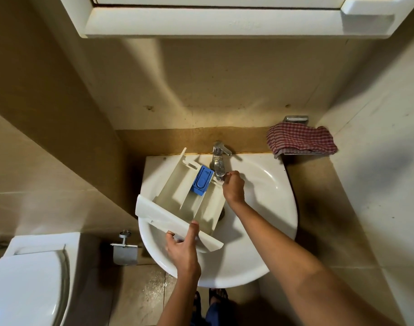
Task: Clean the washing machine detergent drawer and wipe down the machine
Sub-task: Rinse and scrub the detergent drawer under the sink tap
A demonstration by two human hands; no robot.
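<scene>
The white detergent drawer (177, 196) lies tilted over the white basin (267, 208), its far end under the chrome tap (219, 161). A blue insert (202, 180) sits in its far compartment. My left hand (183, 248) grips the drawer's front panel at the near end, thumb on top. At the drawer's far right corner, just below the tap's spout, is my right hand (234, 184) with its fingers curled; whether it holds the drawer's edge or touches the spout cannot be told.
A red-and-white checked cloth (300, 138) lies on the ledge to the right of the tap. A toilet (27, 278) stands at the lower left, with a paper holder (125, 250) beside the basin. A white cabinet (224, 17) hangs overhead.
</scene>
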